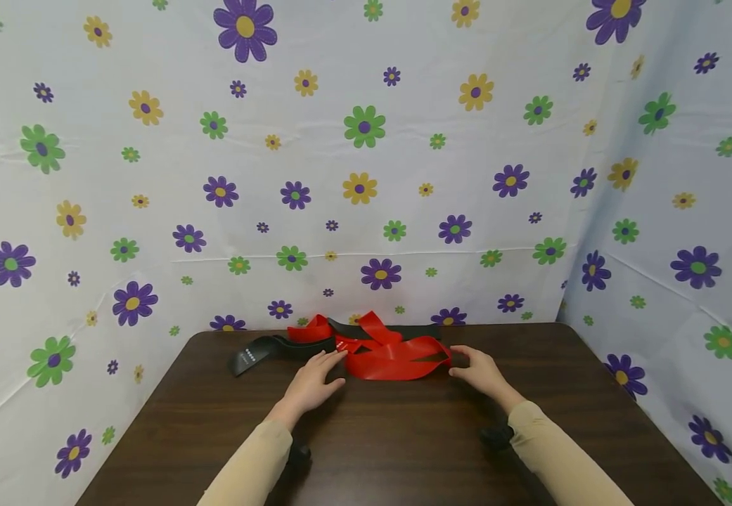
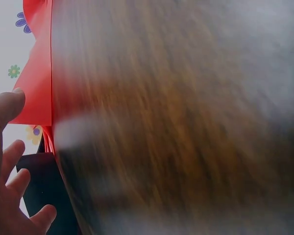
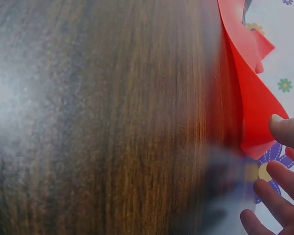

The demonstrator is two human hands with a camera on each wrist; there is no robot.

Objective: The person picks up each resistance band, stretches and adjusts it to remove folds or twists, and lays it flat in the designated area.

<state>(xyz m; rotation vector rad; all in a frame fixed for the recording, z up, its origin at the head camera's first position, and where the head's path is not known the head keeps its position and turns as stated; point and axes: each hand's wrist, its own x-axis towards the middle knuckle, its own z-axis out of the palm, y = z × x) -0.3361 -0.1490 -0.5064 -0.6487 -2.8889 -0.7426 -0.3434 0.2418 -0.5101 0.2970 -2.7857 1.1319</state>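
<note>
A red flat resistance band (image 1: 383, 371) lies in loose loops near the table's far edge. Tangled with it is a dark, nearly black band (image 1: 277, 346) with white print on its left end. My left hand (image 1: 311, 383) hovers by the left part of the pile, fingers spread and holding nothing. At the pile's right end is my right hand (image 1: 481, 372), its thumb and fingers apart beside the red loop. In the right wrist view the thumb tip overlaps the red band (image 3: 257, 107); contact is unclear. The left wrist view shows the dark band (image 2: 44, 186) behind the fingers.
The dark brown wooden table (image 1: 391, 436) ends just behind the bands. A white cloth with flowers (image 1: 315, 232) hangs behind it, with another flowered cloth (image 1: 676, 211) along the right. Black wrist devices (image 1: 299, 455) sit under both forearms.
</note>
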